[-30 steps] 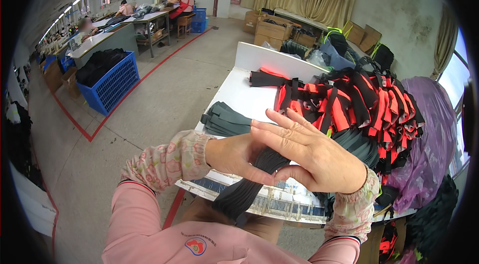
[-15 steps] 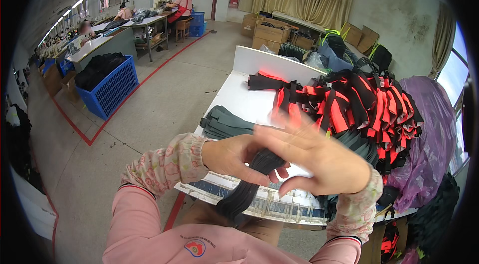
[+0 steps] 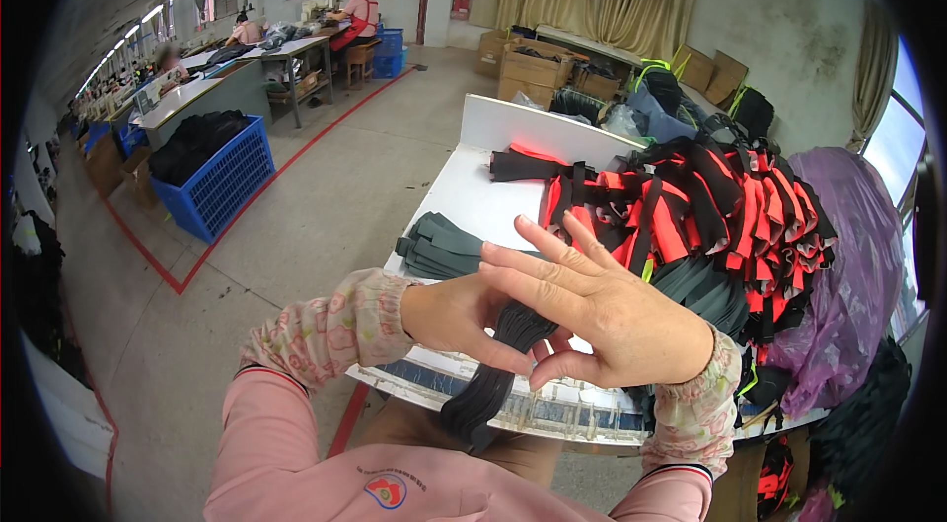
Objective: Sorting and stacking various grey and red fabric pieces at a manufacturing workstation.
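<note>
A bundle of thin black strips (image 3: 480, 394) is gripped in my left hand (image 3: 449, 317), between the thumb and the curled fingers. Its lower end hangs down over the table's near edge. Fingers spread, my right hand (image 3: 607, 320) is held just over the upper end of the bundle and partly hides it; whether it touches the strips I cannot tell. On the white table (image 3: 472, 194), beyond my left hand, lies a fanned stack of grey-green strips (image 3: 442, 244). A heap of black and bright red fabric pieces (image 3: 681, 211) covers the table's right side.
A purple plastic bag (image 3: 843, 256) bulges at the right of the table. More grey-green strips (image 3: 702, 290) lie under the heap. A blue crate (image 3: 222, 188) of dark cloth stands on the floor at left. Cardboard boxes (image 3: 533, 73) sit at the back; people work at far tables.
My right hand has shifted slightly left and slowed, its fingers now sharp and more spread. The hanging end of the black bundle has swung a little to the right.
</note>
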A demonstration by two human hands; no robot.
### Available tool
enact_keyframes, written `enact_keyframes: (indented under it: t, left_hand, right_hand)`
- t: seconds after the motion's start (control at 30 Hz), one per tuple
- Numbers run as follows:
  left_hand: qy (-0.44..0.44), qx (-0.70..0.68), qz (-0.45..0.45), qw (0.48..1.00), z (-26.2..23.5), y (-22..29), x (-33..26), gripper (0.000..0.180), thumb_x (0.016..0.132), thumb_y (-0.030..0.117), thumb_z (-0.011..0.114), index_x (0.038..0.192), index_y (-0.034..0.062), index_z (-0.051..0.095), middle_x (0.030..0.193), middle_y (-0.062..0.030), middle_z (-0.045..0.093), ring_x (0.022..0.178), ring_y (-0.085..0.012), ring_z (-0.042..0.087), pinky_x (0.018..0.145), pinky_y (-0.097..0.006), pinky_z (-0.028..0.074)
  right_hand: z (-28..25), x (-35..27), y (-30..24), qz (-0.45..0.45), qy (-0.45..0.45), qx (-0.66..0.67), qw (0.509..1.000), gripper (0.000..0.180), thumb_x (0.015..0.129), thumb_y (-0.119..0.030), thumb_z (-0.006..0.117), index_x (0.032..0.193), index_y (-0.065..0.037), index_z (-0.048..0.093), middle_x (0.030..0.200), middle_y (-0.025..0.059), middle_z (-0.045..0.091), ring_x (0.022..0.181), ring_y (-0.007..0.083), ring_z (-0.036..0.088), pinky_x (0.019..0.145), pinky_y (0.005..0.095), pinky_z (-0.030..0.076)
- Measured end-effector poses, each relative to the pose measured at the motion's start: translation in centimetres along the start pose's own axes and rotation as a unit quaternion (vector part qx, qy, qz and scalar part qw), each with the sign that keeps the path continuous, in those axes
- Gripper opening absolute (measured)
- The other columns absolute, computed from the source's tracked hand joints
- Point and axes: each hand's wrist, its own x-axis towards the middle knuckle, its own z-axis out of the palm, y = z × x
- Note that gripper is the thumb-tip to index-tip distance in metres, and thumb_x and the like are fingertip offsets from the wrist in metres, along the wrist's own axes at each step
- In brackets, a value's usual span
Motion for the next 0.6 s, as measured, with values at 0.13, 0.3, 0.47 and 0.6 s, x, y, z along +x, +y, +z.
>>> enact_keyframes:
  t: [0.13,0.3,0.47,0.6]
  left_hand:
    - [-0.004,0.026,0.000,1.000,-0.1,-0.1,-0.2,0.046,0.080,0.004,0.078,0.123,0.0035,0.060,0.111,-0.0082,0.066,0.104,-0.0168,0.063,0.093,-0.031,0.052]
    - [0.001,0.050,0.027,0.998,0.2,0.0,-0.1,0.047,0.080,0.005,0.079,0.123,0.0030,0.059,0.111,-0.0085,0.066,0.103,-0.0167,0.063,0.092,-0.032,0.052]
    - [-0.003,0.052,0.007,0.999,0.1,-0.7,-0.2,0.047,0.081,0.006,0.079,0.123,0.0027,0.059,0.113,-0.0086,0.065,0.104,-0.0164,0.063,0.093,-0.032,0.052]
    - [0.005,-0.068,-0.070,0.995,0.2,-0.6,-0.3,0.045,0.083,0.008,0.076,0.123,0.0023,0.058,0.114,-0.0073,0.063,0.105,-0.0158,0.062,0.094,-0.032,0.051]
  right_hand:
    - [0.6,0.2,0.1,0.007,-0.021,0.037,0.999,0.095,0.072,-0.045,0.076,0.149,-0.006,0.036,0.156,0.0107,0.034,0.148,0.0370,0.021,0.116,0.0626,0.013]
    - [0.9,0.1,-0.1,0.016,-0.027,0.038,0.999,0.095,0.073,-0.043,0.076,0.150,-0.006,0.035,0.157,0.0106,0.033,0.148,0.0369,0.022,0.116,0.0635,0.012]
    - [0.8,-0.1,-0.1,0.020,-0.041,0.005,0.999,0.099,0.074,-0.046,0.075,0.152,-0.005,0.030,0.157,0.0121,0.032,0.148,0.0371,0.022,0.116,0.0631,0.010]
    - [-0.1,-0.6,0.1,0.014,0.047,0.029,0.998,0.101,0.074,-0.049,0.074,0.153,-0.005,0.029,0.157,0.0125,0.032,0.148,0.0375,0.022,0.116,0.0627,0.009]
